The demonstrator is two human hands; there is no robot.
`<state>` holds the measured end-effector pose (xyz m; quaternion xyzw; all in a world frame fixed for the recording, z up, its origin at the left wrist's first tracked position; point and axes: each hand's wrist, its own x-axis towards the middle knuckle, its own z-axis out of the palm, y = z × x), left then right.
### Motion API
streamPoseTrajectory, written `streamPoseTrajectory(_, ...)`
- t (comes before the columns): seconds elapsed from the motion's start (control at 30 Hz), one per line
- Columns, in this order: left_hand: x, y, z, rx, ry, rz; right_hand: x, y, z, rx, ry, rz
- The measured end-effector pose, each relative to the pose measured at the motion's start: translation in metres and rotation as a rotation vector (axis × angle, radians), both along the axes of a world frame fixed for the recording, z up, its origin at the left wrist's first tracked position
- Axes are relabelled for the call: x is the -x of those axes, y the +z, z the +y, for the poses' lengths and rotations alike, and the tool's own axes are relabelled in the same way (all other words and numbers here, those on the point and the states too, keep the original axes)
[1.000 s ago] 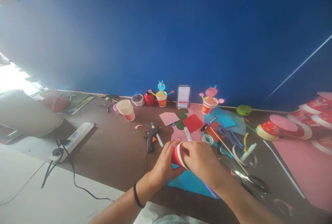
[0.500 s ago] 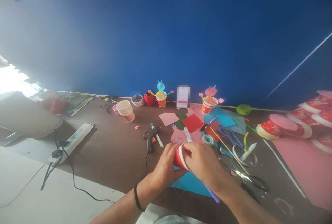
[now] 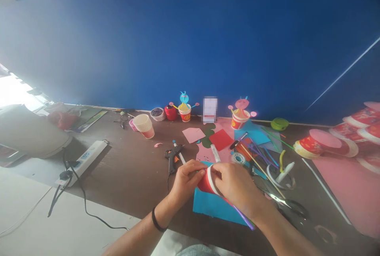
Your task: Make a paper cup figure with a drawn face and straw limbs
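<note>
A red paper cup with a white rim lies sideways between both hands, its mouth turned right. My left hand pinches at the base end of the cup, thumb and fingers together; what the fingertips hold is too small to tell. My right hand grips the rim side, with fingers reaching into the mouth. Purple pipe cleaners stick out below my right hand. Under the cup lies a blue sheet.
A black glue gun, stacked paper cups, two cup figures, coloured paper, tape and scissors lie around. A power strip is at left, decorated cups at right.
My left hand has shifted left and back toward the cup's base, its thumb now on top. More of the cup's red side and of the blue sheet shows.
</note>
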<state>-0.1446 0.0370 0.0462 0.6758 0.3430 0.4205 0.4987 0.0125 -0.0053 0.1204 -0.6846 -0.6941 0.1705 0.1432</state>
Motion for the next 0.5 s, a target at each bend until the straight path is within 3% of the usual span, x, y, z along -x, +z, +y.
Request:
streamPoseTrajectory(0.17,-0.002,-0.004,0.0,0.156,0.02,-0.079,-0.008,-0.007,0.002,-0.032,0.022,0.022)
streamPoseTrajectory(0.3,-0.003,0.001,0.001,0.233,0.005,-0.129,-0.023,-0.006,0.008,-0.163,-0.033,0.119)
streamPoseTrajectory(0.43,-0.005,0.006,0.004,0.241,-0.044,-0.143,-0.025,-0.005,0.013,-0.138,0.178,0.319)
streamPoseTrajectory(0.5,-0.007,0.006,0.004,0.255,-0.029,-0.156,-0.021,-0.006,0.013,-0.123,0.209,0.382)
